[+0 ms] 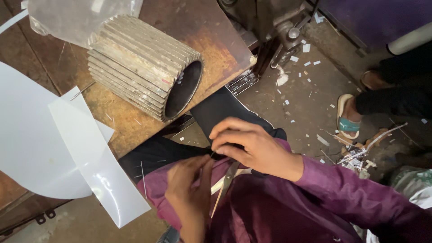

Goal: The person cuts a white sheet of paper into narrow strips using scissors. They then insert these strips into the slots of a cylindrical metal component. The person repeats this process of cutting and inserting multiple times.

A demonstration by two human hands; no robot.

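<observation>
White plastic sheets (31,148) lie at the far left on a rusty metal table (216,49), with a curved white strip (96,166) overlapping them. Just right of these, a ribbed metal cylinder (139,67) rests on its side, a clear plastic bag (76,15) behind it. Below, over the maroon lap, the left hand (189,191) pinches a thin pale strip (220,183), fingers closed on it. A pair of scissors (227,180) lies on the lap just beside it. The right hand (249,144) curls its fingertips down onto the dark cloth above; whether it grips anything I cannot tell. Farther right, another person's sandalled foot (347,118) stands on the littered floor (306,94).
</observation>
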